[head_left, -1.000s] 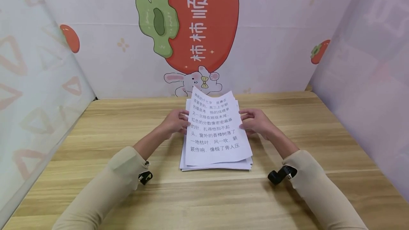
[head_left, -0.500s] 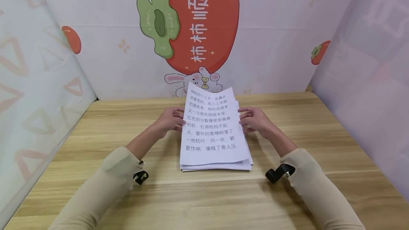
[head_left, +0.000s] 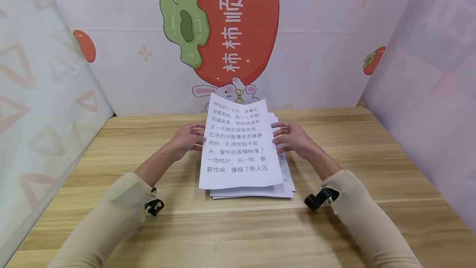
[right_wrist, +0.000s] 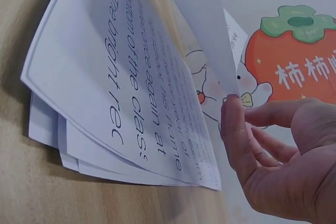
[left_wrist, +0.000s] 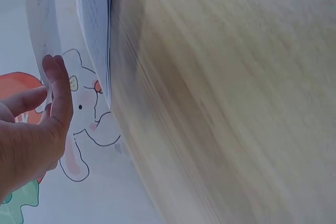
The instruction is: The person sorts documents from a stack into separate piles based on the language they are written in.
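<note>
- Printed sheet [head_left: 238, 144], lined with Chinese characters, is held up between both hands in the middle of my head view, over the tabletop [head_left: 238, 235] and clear of the pages below.
- Nearest me come the beige sleeves, left sleeve [head_left: 108, 222] and right sleeve [head_left: 366, 218], each with a black strap [head_left: 321, 197] at the wrist.
- Next I see the left hand [head_left: 187, 139] at the sheet's left edge; from that wrist I make out its thumb and fingers [left_wrist: 62, 93] pinching the paper.
- Across from it, the right hand [head_left: 293, 139] pinches the right edge, thumb on one side and fingers [right_wrist: 236, 135] on the other.
- Under the sheet I have a stack [head_left: 285, 183] of paper resting on the tabletop, partly covered from above, its right side showing. Its top page reads in English; I can pick out "of the class". Its edges are uneven.
- Farthest off, past the tabletop's back edge, I find a pale backdrop [head_left: 316, 61] printed with a rabbit [head_left: 223, 90], partly hidden by the sheet's top, and a big orange-red persimmon [head_left: 256, 20] bearing white characters.
</note>
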`<action>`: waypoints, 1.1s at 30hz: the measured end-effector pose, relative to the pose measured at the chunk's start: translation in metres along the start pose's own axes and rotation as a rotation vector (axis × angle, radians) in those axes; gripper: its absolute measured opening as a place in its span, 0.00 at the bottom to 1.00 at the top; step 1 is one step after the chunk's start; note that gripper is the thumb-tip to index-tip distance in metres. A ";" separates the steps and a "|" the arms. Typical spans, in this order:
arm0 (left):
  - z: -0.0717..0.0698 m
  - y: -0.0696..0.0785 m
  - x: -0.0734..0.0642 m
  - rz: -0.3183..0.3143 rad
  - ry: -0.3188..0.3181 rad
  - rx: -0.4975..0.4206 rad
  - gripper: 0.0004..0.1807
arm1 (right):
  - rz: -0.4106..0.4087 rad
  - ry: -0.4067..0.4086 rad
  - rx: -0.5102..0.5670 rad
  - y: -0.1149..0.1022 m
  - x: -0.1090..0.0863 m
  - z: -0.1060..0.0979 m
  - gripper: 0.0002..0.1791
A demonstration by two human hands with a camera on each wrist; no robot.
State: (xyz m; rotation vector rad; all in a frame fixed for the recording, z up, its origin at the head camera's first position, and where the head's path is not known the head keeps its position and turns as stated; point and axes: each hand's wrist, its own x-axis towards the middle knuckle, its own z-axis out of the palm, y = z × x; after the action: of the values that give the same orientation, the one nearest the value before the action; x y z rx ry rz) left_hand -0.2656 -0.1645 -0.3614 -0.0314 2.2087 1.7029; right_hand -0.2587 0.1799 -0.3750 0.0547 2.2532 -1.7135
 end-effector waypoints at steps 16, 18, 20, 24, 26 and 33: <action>-0.030 -0.002 -0.012 0.006 0.013 -0.018 0.31 | -0.010 -0.045 0.081 -0.010 0.007 0.020 0.33; -0.034 -0.002 -0.013 0.014 0.013 -0.022 0.32 | -0.012 -0.051 0.086 -0.011 0.008 0.024 0.32; -0.038 -0.003 -0.015 0.021 0.013 -0.032 0.32 | -0.008 -0.050 0.090 -0.012 0.009 0.027 0.32; -0.045 -0.005 -0.019 0.027 0.017 -0.047 0.33 | -0.003 -0.053 0.096 -0.014 0.011 0.034 0.31; -0.048 -0.006 -0.020 0.025 0.019 -0.051 0.33 | 0.002 -0.056 0.104 -0.014 0.012 0.036 0.31; -0.059 -0.010 -0.022 0.012 0.016 -0.058 0.34 | 0.009 -0.095 0.144 -0.015 0.015 0.044 0.31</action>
State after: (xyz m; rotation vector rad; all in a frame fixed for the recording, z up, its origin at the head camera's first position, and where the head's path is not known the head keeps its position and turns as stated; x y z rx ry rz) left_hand -0.2582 -0.2270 -0.3522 -0.0460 2.1741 1.7793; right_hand -0.2666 0.1316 -0.3756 0.0140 2.0573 -1.8308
